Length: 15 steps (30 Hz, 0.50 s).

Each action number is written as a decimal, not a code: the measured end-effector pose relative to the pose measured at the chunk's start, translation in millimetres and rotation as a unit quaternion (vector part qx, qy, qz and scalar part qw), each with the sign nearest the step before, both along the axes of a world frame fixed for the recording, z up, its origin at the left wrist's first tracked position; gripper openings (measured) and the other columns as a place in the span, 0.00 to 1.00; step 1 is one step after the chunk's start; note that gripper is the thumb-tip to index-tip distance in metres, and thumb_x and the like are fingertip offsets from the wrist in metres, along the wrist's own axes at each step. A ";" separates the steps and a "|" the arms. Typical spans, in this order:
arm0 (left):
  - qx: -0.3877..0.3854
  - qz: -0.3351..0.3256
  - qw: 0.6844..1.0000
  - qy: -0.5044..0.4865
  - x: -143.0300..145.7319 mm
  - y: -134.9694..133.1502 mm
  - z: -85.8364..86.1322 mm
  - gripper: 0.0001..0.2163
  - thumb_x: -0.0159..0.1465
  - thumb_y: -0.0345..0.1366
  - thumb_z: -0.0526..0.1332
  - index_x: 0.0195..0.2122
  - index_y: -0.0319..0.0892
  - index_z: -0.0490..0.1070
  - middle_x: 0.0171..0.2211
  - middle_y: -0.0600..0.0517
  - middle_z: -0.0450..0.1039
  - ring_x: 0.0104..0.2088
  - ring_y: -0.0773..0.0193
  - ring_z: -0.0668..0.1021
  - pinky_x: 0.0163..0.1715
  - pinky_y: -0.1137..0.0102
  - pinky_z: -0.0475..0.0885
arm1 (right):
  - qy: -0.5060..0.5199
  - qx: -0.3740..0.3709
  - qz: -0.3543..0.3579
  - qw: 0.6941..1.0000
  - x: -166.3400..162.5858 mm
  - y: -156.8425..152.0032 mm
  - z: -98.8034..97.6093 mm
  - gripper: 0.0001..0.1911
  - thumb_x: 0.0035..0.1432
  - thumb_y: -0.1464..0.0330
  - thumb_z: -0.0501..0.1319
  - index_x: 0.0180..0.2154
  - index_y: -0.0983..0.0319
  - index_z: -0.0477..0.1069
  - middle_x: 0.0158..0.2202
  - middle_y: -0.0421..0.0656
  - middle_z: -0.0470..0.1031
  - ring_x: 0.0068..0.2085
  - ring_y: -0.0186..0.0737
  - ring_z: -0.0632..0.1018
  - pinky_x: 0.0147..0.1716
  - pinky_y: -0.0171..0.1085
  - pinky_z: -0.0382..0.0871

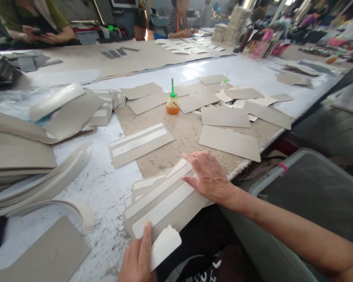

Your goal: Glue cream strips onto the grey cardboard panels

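The left hand [137,258] is cut off at the wrist by the lower edge, its palm hidden; it grasps a small fanned bundle of white strips [166,246], their far ends covered by the hand, while one fingertip presses the near end of a grey-beige card [184,215]. The right hand [208,176] lies over that card's far end with thumb and fingers spread, covering its corner; whether any finger curls beneath cannot be told. The card slants between the hands, flat, smooth and round-cornered, bearing two long matt white bands, and it mostly hides the pile of similar cards [138,188] under it. Just beyond the hands lies another banded card [141,145]; past the right hand, plain cards [230,143] overlap on the scuffed brown board [184,137] covering the table [114,184]. A squat translucent bottle [173,103] with amber liquid and a thin green spout stands beyond both hands. Left of the left hand, thin curved strips [61,176] bend in layers. The lettering on the dark cloth [223,266] between the hands is partly cut off.
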<state>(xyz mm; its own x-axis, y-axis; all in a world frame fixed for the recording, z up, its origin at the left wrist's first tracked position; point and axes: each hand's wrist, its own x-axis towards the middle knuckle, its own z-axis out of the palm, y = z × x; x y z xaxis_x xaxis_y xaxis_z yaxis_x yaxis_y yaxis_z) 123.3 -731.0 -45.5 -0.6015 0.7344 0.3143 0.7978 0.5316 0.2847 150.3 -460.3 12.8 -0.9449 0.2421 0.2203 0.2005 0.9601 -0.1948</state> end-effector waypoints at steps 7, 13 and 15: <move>-0.022 0.053 0.998 0.019 9.0 6.8 2.8 0.38 0.53 0.13 0.44 0.65 0.43 0.40 0.32 0.51 0.66 0.33 0.61 0.70 0.35 0.68 0.69 | -0.015 0.032 0.113 0.993 -33.6 -8.3 -37.3 0.32 0.61 0.54 0.50 0.63 0.57 0.49 0.64 0.49 0.46 0.65 0.53 0.42 0.59 0.57 0.34; -0.013 0.074 0.995 0.067 9.4 11.3 -4.6 0.35 0.53 0.14 0.45 0.62 0.38 0.47 0.30 0.51 0.66 0.31 0.62 0.69 0.33 0.69 0.70 | -0.003 0.047 0.129 0.991 -35.4 -34.8 -21.6 0.35 0.59 0.51 0.52 0.63 0.56 0.47 0.65 0.49 0.45 0.65 0.54 0.41 0.59 0.57 0.34; -0.021 0.076 0.994 0.073 9.1 11.5 -4.8 0.33 0.52 0.14 0.46 0.60 0.36 0.51 0.30 0.51 0.66 0.31 0.62 0.69 0.33 0.69 0.70 | -0.006 0.037 0.183 0.982 -40.9 -54.5 -19.4 0.35 0.59 0.50 0.51 0.63 0.55 0.47 0.65 0.48 0.46 0.65 0.53 0.41 0.60 0.56 0.34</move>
<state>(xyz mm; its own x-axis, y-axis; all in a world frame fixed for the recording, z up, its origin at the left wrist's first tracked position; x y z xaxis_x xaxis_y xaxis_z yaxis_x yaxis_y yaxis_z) 132.4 -719.5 -50.4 -0.6571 0.6523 0.3778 0.7380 0.6588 0.1461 109.3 -514.8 -6.5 -0.9682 -0.1304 0.2133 -0.1588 0.9798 -0.1217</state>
